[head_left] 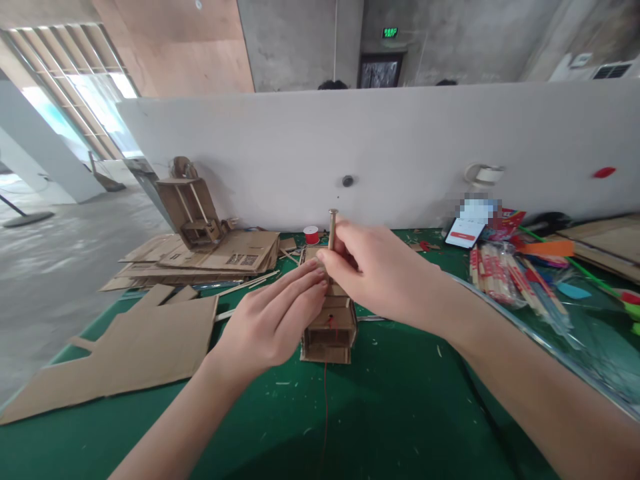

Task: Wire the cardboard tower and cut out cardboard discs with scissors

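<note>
A small brown cardboard box model stands on the table, with an open compartment facing me. Red thread comes from a small hole in its front and trails down towards me. My right hand pinches a large metal nail, held upright with its flat head up, over the box's top. The nail's lower end is hidden by my fingers. My left hand lies with straight fingers flat against the top left of the box, fingertips close to the nail. Its thumb is out of sight.
Cut cardboard lies at left, before stacked sheets bearing a taller cardboard model. A red thread spool stands behind the box. At right are a phone, bagged sticks and a white partition behind.
</note>
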Tool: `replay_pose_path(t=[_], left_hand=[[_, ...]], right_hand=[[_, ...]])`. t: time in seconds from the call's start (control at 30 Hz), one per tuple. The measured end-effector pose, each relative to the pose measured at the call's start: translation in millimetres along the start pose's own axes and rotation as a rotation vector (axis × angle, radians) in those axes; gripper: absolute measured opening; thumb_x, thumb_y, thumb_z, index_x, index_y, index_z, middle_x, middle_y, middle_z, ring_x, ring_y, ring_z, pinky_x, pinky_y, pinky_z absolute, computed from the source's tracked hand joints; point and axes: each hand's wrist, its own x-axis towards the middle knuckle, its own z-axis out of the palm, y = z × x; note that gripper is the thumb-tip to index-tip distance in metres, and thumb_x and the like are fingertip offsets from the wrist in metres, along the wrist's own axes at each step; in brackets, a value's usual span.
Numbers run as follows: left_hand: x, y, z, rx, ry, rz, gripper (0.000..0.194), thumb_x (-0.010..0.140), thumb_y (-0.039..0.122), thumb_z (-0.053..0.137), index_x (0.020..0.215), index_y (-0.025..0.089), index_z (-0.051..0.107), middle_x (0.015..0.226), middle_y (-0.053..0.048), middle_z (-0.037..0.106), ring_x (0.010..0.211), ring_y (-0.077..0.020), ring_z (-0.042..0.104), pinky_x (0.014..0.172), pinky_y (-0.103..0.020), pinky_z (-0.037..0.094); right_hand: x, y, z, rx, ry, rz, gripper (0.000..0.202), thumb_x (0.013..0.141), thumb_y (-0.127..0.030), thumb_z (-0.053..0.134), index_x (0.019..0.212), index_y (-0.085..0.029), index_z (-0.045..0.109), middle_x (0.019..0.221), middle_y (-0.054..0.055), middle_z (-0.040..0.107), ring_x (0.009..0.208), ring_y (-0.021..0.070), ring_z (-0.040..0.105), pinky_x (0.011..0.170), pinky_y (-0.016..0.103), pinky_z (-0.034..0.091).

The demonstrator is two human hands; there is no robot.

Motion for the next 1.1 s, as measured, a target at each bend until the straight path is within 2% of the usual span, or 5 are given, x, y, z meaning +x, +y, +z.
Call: replay_pose_path(t=[0.57,0.77,0.97,1.03,1.1], left_hand=[[1,0,-1.2,-0.019,-0.006,-0.018,0.027,0.075,0.002,0.068,0.101,0.001,0.062,0.104,-0.017,0.070,0.106,-0.0263,0.064,0.094,-0.038,0.056],[0,1,-1.7,-0.028,-0.017,-0.029,0.029,0.075,0.003,0.067,0.104,0.001,0.061,0.107,-0.016,0.069,0.112,-0.0262,0.061,0.098,-0.037,0.054],[2,1,1.1,0.016,-0.071,-0.097,0.024,0.078,0.009,0.066,0.101,0.004,0.061,0.106,-0.014,0.068,0.106,-0.0234,0.063,0.094,-0.035,0.056],[3,2,2.5,0.041,-0.060,-0.101,0.024,0.078,0.009,0.066,0.101,0.006,0.060,0.103,-0.013,0.068,0.104,-0.0235,0.064,0.092,-0.036,0.057],[3,2,3.6,0.053,-0.047,-0.099,0.023,0.078,0.007,0.065,0.101,0.007,0.060,0.099,-0.011,0.069,0.102,-0.0234,0.064,0.091,-0.037,0.057]], right_hand=[[-5,-1,5,0.000,0.045,0.003,0.018,0.096,-0.024,0.035,0.079,-0.021,0.038,0.055,-0.005,0.046,0.047,0.0099,0.042,0.043,0.024,0.027],[-8,1,-6,0.191,0.371,0.004,0.021,0.099,-0.035,0.030,0.089,-0.022,0.042,0.055,-0.005,0.050,0.042,0.0099,0.048,0.046,0.025,0.034],[-16,23,-4,0.153,0.594,0.068,0.019,0.098,-0.036,0.034,0.097,-0.022,0.046,0.055,-0.005,0.051,0.042,0.0116,0.050,0.047,0.026,0.037],[-23,38,6,0.036,0.578,0.144,0.018,0.097,-0.034,0.036,0.096,-0.020,0.048,0.057,-0.003,0.054,0.044,0.0123,0.052,0.049,0.026,0.037],[-32,53,21,-0.141,0.403,0.240,0.017,0.095,-0.030,0.038,0.091,-0.019,0.051,0.055,-0.002,0.054,0.045,0.0133,0.051,0.050,0.027,0.034]])
